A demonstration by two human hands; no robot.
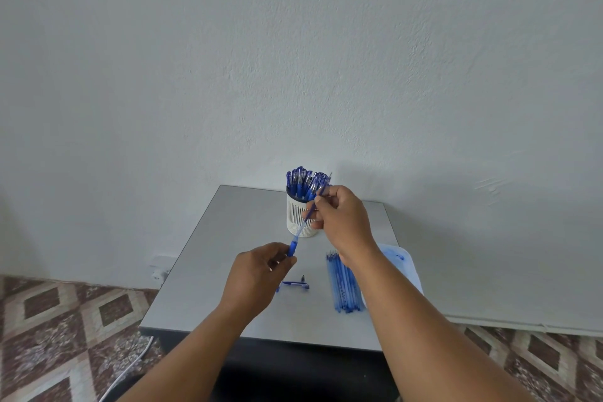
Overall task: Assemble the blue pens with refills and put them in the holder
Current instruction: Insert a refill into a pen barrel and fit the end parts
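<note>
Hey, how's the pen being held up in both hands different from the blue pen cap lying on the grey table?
The blue pen barrel is held in the air, slanted, with the left hand pinching its lower grip end and the right hand its upper end; the blue pen cap lies flat on the grey table, untouched. The barrel looks longer and partly see-through; the cap looks shorter. Both are blue plastic.

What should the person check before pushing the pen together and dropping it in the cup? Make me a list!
1. Right hand grips the pen barrel: ok.
2. Left hand pinches the blue grip end: ok.
3. Refill fully inside the barrel: cannot tell.
4. Room left in the holder, already crowded with pens: cannot tell.
5. Cap lies ready on the table: ok.
6. More refills close by: ok.
</note>
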